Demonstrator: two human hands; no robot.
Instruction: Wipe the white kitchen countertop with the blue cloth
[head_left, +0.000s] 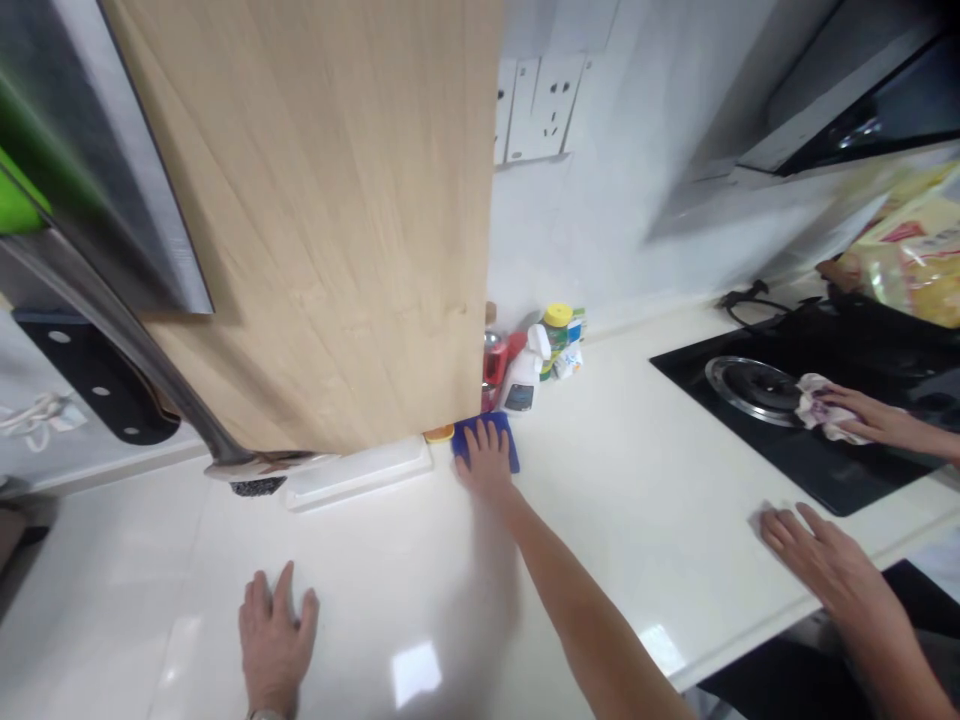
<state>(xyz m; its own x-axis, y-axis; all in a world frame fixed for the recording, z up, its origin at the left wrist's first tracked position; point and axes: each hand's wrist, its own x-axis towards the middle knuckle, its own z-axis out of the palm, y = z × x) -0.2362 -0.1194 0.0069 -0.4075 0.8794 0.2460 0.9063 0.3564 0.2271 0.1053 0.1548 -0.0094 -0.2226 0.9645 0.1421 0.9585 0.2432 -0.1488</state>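
Cloth (pixel 513 442), blue, one: flat on the counter (pixel 585 520), near the lower right corner of the wooden board (pixel 322 220), partly covered by a hand.

Right hand (pixel 486 460): laid over the cloth from above, fingers spread, palm down, pressing rather than gripping; arm stretched across the counter.

Left hand (pixel 277 635): open, fingers apart, palm down, holding nothing; over the counter at lower left, well apart from the cloth. Contact with the surface uncertain. Band (pixel 266 714) at wrist, cut by the lower edge.

Beside the cloth, left: yellow item (pixel 440 434), partly hidden; then white bar (pixel 364 473), at the foot of the board.

Behind the cloth: white spray bottle (pixel 519 380); red container (pixel 493 362), partly hidden by the board; jar (pixel 556 316) with yellow cap.

At far left: knife handle (pixel 97 385), black, three rivets.

At right: black stove (pixel 697 370) with metal burner ring (pixel 716 385). Another person's two hands: one on a crumpled rag (pixel 814 405) beside the ring, one palm down at the counter's front edge.

On the wall: sockets (pixel 555 105), white.
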